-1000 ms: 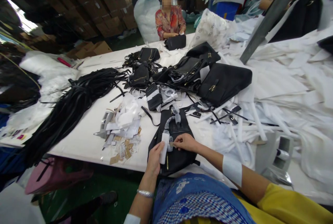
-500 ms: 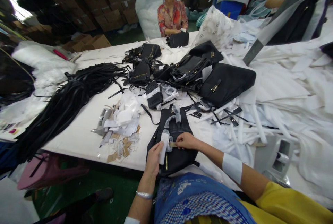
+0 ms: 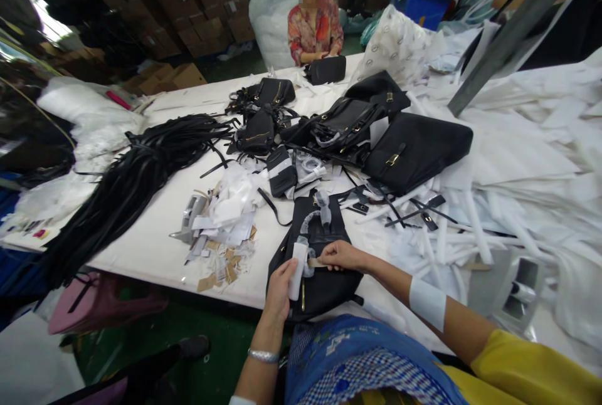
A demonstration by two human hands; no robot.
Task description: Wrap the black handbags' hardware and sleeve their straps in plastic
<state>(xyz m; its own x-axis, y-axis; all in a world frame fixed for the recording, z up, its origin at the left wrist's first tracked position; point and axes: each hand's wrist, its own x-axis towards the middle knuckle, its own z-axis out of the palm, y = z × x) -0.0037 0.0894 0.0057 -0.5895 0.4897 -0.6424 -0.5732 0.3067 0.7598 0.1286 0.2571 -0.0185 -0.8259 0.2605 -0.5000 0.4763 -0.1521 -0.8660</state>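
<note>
A black backpack (image 3: 329, 298) lies on the white table in front of me, a gold zipper at its lower front. Clear plastic wraps its curved handle (image 3: 308, 223). My left hand (image 3: 281, 286) is closed on a white, flat wrapped piece (image 3: 298, 272) resting over the bag. My right hand (image 3: 342, 256) pinches a small brown tag-like strip (image 3: 317, 262), whose other end reaches the plastic beside the white piece. Both hands are close together above the bag's front.
Several black bags (image 3: 418, 151) are heaped ahead. Black straps (image 3: 141, 173) lie in a long bundle at left. A tape dispenser (image 3: 190, 220) stands by paper scraps and tags (image 3: 226, 267); another dispenser (image 3: 512, 292) is at right. A co-worker (image 3: 315, 29) sits opposite with a black bag.
The whole view has shifted slightly. My hands hold nearly the same pose on the white piece and the strip. Across the table, the co-worker's hands have moved on their bag.
</note>
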